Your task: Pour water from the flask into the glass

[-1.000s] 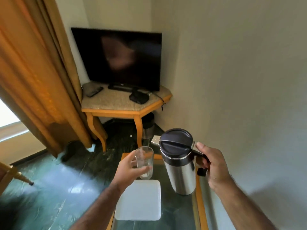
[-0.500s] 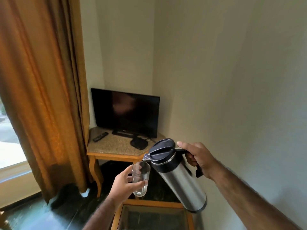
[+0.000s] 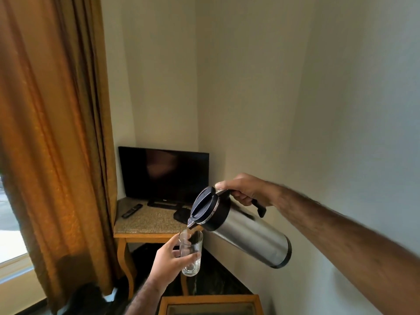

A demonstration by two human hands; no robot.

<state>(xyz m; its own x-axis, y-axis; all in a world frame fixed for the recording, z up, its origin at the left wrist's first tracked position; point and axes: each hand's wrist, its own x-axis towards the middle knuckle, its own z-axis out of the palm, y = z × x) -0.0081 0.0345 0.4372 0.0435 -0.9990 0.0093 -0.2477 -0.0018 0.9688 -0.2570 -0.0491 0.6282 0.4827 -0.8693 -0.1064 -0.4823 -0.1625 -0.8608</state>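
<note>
No text can be read anywhere. The TV [image 3: 163,176], at centre frame, carries a small mark on its lower bezel, too blurred to make out.

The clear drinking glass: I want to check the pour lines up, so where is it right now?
In the head view, the clear drinking glass is low and centre, held by the left hand directly beneath the spout of the tilted steel flask.

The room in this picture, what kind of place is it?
Probably a hotel room or a plain living room. A dark TV stands on a corner table with a remote, beside a long orange curtain. Nothing shows for certain which.
</note>
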